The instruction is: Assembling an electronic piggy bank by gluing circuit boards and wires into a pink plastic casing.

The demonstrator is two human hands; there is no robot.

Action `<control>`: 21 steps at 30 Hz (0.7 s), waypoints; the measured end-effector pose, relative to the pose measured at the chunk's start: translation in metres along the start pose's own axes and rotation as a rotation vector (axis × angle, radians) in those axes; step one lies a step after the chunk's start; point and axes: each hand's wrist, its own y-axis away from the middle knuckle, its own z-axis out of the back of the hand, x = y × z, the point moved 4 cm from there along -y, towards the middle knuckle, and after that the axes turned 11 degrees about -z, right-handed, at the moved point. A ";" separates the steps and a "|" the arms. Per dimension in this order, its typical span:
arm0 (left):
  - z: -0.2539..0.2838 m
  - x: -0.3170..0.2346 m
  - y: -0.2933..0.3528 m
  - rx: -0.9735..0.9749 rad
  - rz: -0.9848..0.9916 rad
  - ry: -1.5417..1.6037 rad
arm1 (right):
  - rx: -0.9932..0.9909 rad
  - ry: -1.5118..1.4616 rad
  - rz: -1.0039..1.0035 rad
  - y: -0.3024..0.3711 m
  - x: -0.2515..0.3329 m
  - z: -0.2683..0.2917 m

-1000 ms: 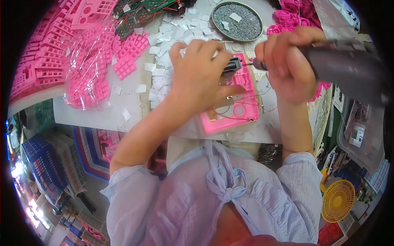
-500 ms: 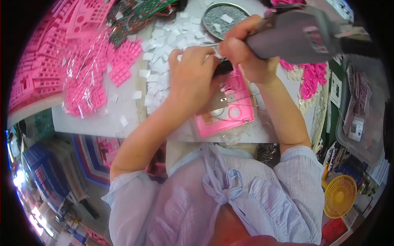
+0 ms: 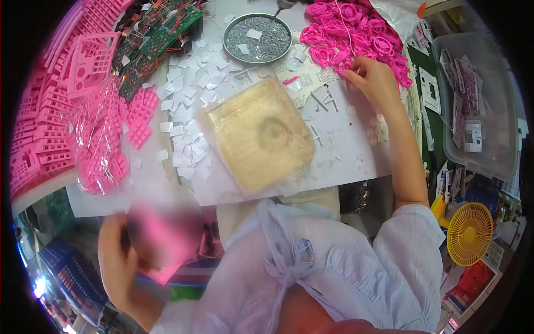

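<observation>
Head view: your left hand (image 3: 118, 267) is beside a blurred pink piece (image 3: 169, 240) below the table (image 3: 361, 158) edge; grip can't be told. Right hand (image 3: 379, 83): fingers curled at pink rings (image 3: 384, 44), hold unclear. Risk: loose left grip drops the piece.

"Where could a hand have passed around the wrapped board (image 3: 245, 133)?"

"To its right, low over the near stretch of white tabletop (image 3: 356, 161), though the right forearm (image 3: 409, 156) crossed farther right and loose pins (image 3: 327, 102) lay on its far right side."

"And beyond it?"

"The round tin (image 3: 257, 62) stood in the way. Beyond and to its right rose the pink heap (image 3: 361, 30), the right hand (image 3: 375, 86) at the heap's near edge."

"Left?"

"Paper pieces (image 3: 189, 100) crowded that side."
</observation>
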 end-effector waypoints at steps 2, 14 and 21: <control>0.000 0.005 0.036 0.208 0.141 -0.313 | -0.023 -0.101 0.003 0.002 -0.010 -0.006; -0.129 -0.121 -0.139 -0.330 -0.744 0.249 | 0.156 -0.013 0.867 0.102 0.126 -0.029; -0.159 -0.128 -0.155 -0.194 -0.754 -0.059 | 0.192 0.011 0.900 0.095 0.141 -0.063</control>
